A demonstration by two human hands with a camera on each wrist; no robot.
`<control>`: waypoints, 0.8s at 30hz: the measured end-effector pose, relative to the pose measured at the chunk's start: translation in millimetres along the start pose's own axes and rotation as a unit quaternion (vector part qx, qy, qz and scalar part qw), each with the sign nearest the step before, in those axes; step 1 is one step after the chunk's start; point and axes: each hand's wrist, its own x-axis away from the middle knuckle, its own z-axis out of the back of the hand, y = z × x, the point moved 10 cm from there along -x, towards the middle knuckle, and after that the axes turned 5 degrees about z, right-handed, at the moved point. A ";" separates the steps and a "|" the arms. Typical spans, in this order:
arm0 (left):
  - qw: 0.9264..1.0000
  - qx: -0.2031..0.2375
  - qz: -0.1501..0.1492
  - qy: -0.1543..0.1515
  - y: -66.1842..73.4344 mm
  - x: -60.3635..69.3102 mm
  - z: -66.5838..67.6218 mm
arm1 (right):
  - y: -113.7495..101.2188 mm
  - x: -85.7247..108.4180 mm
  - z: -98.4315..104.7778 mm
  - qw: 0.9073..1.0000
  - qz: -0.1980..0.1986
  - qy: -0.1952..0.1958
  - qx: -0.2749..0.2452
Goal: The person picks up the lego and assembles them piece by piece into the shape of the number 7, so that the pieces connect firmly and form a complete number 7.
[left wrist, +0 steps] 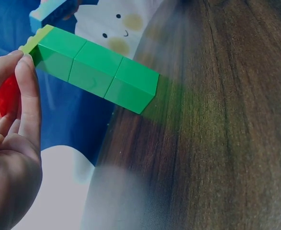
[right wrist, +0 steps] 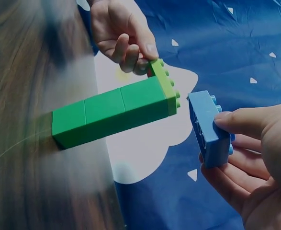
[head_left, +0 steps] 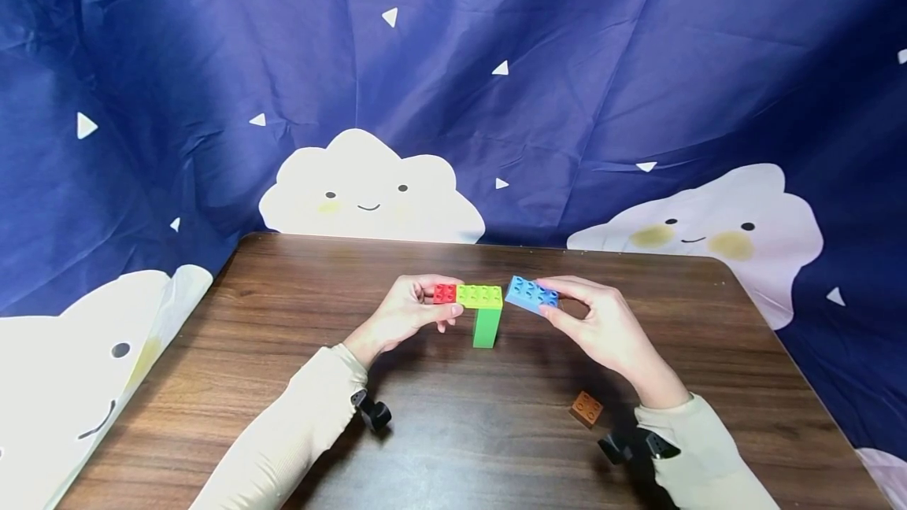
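Observation:
A column of three green bricks (head_left: 485, 327) (left wrist: 95, 64) (right wrist: 106, 108) stands upright on the table, topped by a flat lime green brick (head_left: 479, 296) (right wrist: 163, 81) that juts out to the left. At its left end is a red brick (head_left: 444, 293) (left wrist: 7, 96). My left hand (head_left: 405, 312) (left wrist: 16, 143) (right wrist: 123, 36) pinches this left end between thumb and fingers. To the right of the lime brick, and apart from it, my right hand (head_left: 605, 325) (right wrist: 260, 163) holds a blue brick (head_left: 531, 294) (left wrist: 51, 13) (right wrist: 209, 127) by its right end, slightly tilted, studs up.
An orange-brown brick (head_left: 586, 409) lies on the wooden table (head_left: 482, 431), near my right wrist. Behind the table hangs a dark blue cloth (head_left: 439, 61) with white clouds and triangles. A black strap device is on each wrist.

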 end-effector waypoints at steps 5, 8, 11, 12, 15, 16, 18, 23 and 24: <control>1.000 -0.005 0.004 0.004 0.2 0.9 -0.5 | -10.8 -8.8 -4.6 1.000 0.023 -0.008 -0.009; 1.000 -0.007 0.004 0.005 0.8 1.5 -0.9 | -16.0 -13.6 -8.3 0.999 0.030 -0.018 -0.018; 1.000 -0.007 0.002 0.003 1.3 1.7 -1.2 | -20.3 -18.2 -12.0 0.999 0.037 -0.028 -0.022; 1.000 -0.007 0.002 0.001 1.2 1.5 -1.3 | -21.6 -19.7 -13.2 0.999 0.039 -0.031 -0.020; 1.000 -0.006 0.000 -0.001 1.1 1.2 -1.2 | -26.1 -24.1 -16.3 0.998 0.048 -0.039 -0.015; 1.000 -0.006 0.000 -0.001 1.0 1.2 -1.0 | -27.3 -25.6 -17.6 0.998 0.051 -0.042 -0.014; 1.000 -0.005 0.001 0.001 1.1 1.2 -0.9 | -31.2 -28.3 -19.7 0.997 0.060 -0.047 -0.014; 1.000 -0.009 0.008 0.010 0.4 1.5 0.3 | -38.8 -34.1 -26.3 0.995 0.084 -0.058 -0.018; 1.000 -0.011 0.010 0.011 0.4 1.6 0.4 | -39.0 -35.2 -27.9 0.994 0.085 -0.060 -0.018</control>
